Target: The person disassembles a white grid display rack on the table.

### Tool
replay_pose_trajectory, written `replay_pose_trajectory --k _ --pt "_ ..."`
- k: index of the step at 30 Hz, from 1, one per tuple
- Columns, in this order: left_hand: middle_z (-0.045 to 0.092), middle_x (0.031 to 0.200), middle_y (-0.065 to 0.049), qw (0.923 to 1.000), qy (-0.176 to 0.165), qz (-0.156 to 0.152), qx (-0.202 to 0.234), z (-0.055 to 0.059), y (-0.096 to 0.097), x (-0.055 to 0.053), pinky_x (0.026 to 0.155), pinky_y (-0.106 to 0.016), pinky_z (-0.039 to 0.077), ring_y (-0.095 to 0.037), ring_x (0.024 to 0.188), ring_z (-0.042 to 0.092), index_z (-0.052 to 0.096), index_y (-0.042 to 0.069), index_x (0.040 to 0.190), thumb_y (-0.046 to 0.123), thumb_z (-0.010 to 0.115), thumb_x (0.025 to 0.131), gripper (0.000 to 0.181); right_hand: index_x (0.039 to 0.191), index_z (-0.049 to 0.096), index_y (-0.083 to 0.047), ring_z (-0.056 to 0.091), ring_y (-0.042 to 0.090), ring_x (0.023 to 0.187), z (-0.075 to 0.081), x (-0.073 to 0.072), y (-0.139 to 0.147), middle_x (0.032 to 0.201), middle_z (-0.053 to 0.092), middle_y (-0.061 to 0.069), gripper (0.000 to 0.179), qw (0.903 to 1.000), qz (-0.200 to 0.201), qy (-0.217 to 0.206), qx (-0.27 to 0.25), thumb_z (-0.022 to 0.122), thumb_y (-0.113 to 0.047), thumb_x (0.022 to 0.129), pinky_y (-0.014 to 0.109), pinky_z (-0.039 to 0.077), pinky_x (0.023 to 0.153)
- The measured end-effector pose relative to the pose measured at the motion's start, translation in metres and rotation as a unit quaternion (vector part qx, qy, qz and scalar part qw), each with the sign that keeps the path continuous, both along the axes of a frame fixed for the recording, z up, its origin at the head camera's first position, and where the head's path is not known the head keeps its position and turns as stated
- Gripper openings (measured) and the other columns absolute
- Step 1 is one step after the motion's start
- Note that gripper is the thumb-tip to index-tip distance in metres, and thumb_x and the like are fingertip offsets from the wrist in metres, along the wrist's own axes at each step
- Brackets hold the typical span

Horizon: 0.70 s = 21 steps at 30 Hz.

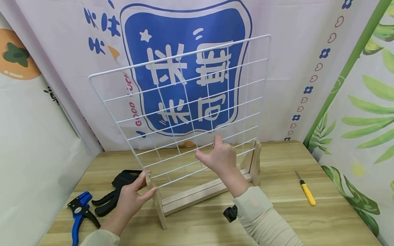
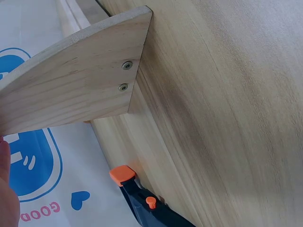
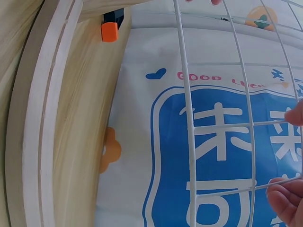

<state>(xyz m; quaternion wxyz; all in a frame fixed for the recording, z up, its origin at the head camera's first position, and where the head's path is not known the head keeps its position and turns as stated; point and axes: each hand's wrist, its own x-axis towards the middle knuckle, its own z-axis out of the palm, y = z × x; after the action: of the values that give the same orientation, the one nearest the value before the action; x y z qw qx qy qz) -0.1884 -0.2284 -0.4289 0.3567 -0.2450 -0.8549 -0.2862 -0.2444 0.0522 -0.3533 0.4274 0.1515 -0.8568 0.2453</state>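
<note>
A white wire grid panel [image 1: 181, 56] stands tilted over a pale wooden stand, its lower edge between the two side pieces. My left hand [image 1: 132, 199] pinches the top of the left side piece [image 1: 159, 209], at the panel's lower left corner. In the left wrist view that side piece [image 2: 80, 85] shows two screw heads. My right hand [image 1: 219, 157] holds the panel's wires near its lower middle, thumb and fingers apart on them. In the right wrist view the fingertips touch the wires [image 3: 191, 132]. A grooved crossbar [image 1: 195, 198] joins the side pieces.
Left of the stand lie a blue and black wire stripper [image 1: 77, 216] and a black pistol-grip tool [image 1: 115, 192] with orange parts. A yellow-handled tool [image 1: 308, 195] with a thin shaft lies at the right. A printed curtain [image 1: 281, 97] hangs behind the table.
</note>
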Motion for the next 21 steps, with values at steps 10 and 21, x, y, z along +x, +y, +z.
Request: replay_pose_trajectory --k 10,21 --pt "0.070 0.098 -0.014 0.9999 -0.012 -0.001 0.008 0.0004 0.0006 0.0015 0.069 -0.006 0.049 -0.023 0.073 0.069 0.058 -0.001 0.119 -0.003 0.083 0.058 0.066 0.074 0.049 -0.004 0.022 0.005 0.036 0.0040 -0.0015 0.0011 0.046 0.025 -0.010 0.048 0.9999 0.007 0.003 -0.007 0.076 -0.041 0.062 0.017 0.014 0.034" --pt "0.070 0.093 -0.014 0.9998 -0.018 -0.001 0.009 0.0003 0.0002 0.0013 0.069 -0.006 0.049 -0.023 0.073 0.069 0.058 -0.001 0.117 -0.004 0.083 0.057 0.065 0.073 0.045 -0.006 0.021 0.005 0.037 0.0083 0.0005 0.0010 0.046 0.025 -0.010 0.046 0.9995 0.003 0.032 -0.001 0.075 -0.041 0.063 0.016 0.013 0.034"
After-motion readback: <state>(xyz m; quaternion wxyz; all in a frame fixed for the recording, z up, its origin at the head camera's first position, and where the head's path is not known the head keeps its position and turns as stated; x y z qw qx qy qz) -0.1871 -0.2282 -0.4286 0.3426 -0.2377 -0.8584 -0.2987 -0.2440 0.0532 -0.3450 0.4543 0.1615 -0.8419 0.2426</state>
